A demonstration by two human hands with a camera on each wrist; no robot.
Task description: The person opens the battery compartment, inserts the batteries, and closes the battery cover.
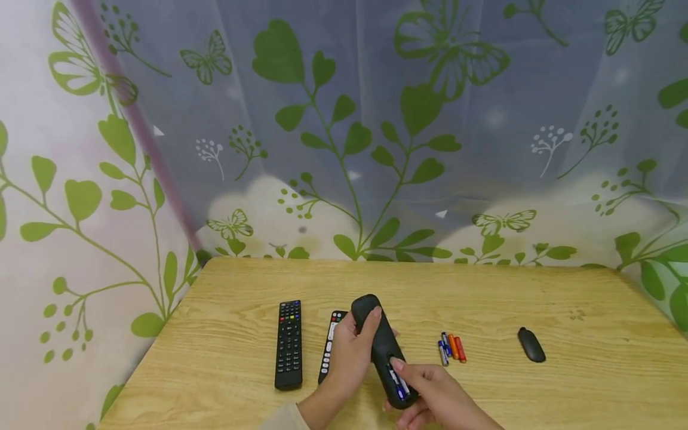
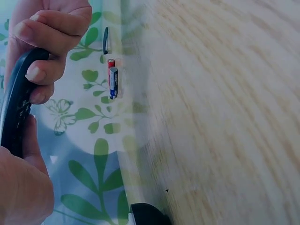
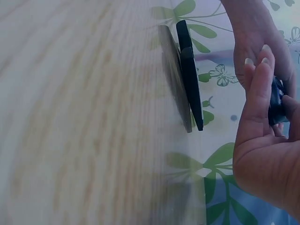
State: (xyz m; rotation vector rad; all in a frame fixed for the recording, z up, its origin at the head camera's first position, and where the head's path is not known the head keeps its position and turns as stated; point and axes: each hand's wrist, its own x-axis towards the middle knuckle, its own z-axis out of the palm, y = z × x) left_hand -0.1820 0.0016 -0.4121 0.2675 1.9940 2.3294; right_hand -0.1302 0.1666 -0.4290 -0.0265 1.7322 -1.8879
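Wood-grain tabletop (image 1: pixel 231 298); above it, black remote control (image 1: pixel 384 341), back up, slanting far-left to near-right. Left hand (image 1: pixel 346 352) grips far half; right hand (image 1: pixel 438 391) pinches near half, by exposed batteries (image 1: pixel 399 385).

Left hand (image 1: pixel 346 352) curled in a grip, right hand (image 1: pixel 439 391) pinching lower down, 2 thumbs (image 1: pixel 371 325) uppermost
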